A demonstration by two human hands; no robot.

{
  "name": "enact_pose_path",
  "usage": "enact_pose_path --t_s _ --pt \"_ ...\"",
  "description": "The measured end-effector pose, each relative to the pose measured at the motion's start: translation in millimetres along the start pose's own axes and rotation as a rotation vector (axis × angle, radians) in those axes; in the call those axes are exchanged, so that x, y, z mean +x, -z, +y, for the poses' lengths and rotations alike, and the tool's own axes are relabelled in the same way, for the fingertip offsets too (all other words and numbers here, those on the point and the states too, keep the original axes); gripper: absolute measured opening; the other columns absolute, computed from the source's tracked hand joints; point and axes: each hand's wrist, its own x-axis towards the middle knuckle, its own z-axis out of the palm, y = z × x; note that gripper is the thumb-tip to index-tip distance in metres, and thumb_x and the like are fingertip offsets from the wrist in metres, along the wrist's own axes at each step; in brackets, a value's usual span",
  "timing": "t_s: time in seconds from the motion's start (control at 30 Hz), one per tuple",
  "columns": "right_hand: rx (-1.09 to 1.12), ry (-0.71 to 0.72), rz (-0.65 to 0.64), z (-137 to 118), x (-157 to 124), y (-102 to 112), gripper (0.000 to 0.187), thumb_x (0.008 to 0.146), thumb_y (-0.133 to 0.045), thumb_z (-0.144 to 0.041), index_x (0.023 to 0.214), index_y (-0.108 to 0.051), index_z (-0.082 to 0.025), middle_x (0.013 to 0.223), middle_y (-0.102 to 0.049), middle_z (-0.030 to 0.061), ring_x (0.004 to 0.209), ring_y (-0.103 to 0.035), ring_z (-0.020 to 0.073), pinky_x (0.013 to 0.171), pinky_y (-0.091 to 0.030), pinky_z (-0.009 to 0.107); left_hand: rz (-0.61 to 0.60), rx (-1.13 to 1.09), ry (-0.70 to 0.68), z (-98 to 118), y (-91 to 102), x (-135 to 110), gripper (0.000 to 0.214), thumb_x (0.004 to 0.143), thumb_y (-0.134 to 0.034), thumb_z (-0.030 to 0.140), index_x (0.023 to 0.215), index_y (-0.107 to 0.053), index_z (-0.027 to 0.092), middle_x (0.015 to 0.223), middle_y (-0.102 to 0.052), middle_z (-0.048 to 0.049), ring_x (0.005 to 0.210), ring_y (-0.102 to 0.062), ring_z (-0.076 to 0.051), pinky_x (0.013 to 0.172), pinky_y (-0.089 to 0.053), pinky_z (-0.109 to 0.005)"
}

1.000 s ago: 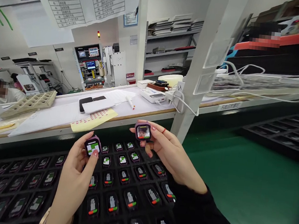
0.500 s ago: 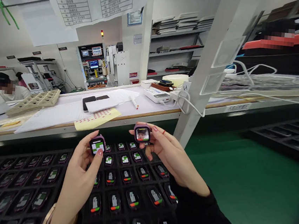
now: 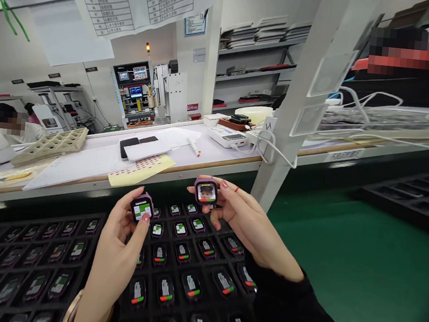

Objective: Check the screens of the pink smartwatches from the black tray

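Note:
Between the fingers and thumb of my left hand [image 3: 121, 245] is a purple smartwatch [image 3: 142, 208] with a green and white screen; the thumb lies on its lower edge. My right hand [image 3: 241, 219] grips a second purple smartwatch [image 3: 206, 191], whose screen shows a camera picture with a red and green strip at the bottom. Both watches are held up above a black compartment tray [image 3: 151, 266]. In its compartments lie several lit watches, such as a watch [image 3: 191, 284] with white text and a red-green bar. My left forearm hides part of this tray.
A second black tray [image 3: 88, 265] of watches adjoins on the left. Behind runs a white bench [image 3: 96, 162] with papers, a phone [image 3: 128, 148], a marker [image 3: 194, 147] and a white box [image 3: 227, 138]. A white post [image 3: 301, 88] rises at right. A co-worker [image 3: 4, 120] sits far left.
The whole view has shifted very slightly. Both hands keep their hold on the watches, and nothing is taken up or put down.

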Motion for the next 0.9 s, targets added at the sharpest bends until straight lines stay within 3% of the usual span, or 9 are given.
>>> enact_pose_path --t_s 0.23,0.47,0.9 --pt "0.006 0.003 0.031 0.1 -0.8 -0.1 0.034 0.098 -0.063 -0.045 0.12 -0.07 -0.019 0.113 -0.07 0.0136 0.07 -0.058 0.0193 0.047 -0.044 0.023 -0.003 -0.016 -0.003 -0.8 -1.5 1.0 0.044 0.09 -0.065 0.04 0.132 -0.057 0.032 0.129 -0.064 -0.0033 0.11 -0.063 -0.017 0.092 -0.053 -0.025" --pt "-0.003 -0.001 -0.006 -0.8 1.1 0.7 0.045 0.1 -0.057 -0.057 0.12 -0.07 -0.02 0.113 -0.07 0.0139 0.071 -0.058 0.02 0.047 -0.044 0.024 0.003 0.006 0.006 1.3 -1.0 -0.2 0.043 0.091 -0.063 0.041 0.133 -0.056 0.032 0.13 -0.063 -0.0036 0.109 -0.063 -0.017 0.092 -0.053 -0.025" --pt "0.009 -0.005 -0.021 1.1 3.7 1.7 0.05 0.097 -0.059 -0.063 0.12 -0.07 -0.02 0.112 -0.07 0.0143 0.071 -0.057 0.0202 0.046 -0.045 0.023 0.0 0.003 0.008 1.7 -0.6 -0.8 0.043 0.092 -0.062 0.04 0.133 -0.056 0.031 0.131 -0.062 -0.0031 0.111 -0.062 -0.017 0.092 -0.052 -0.025"
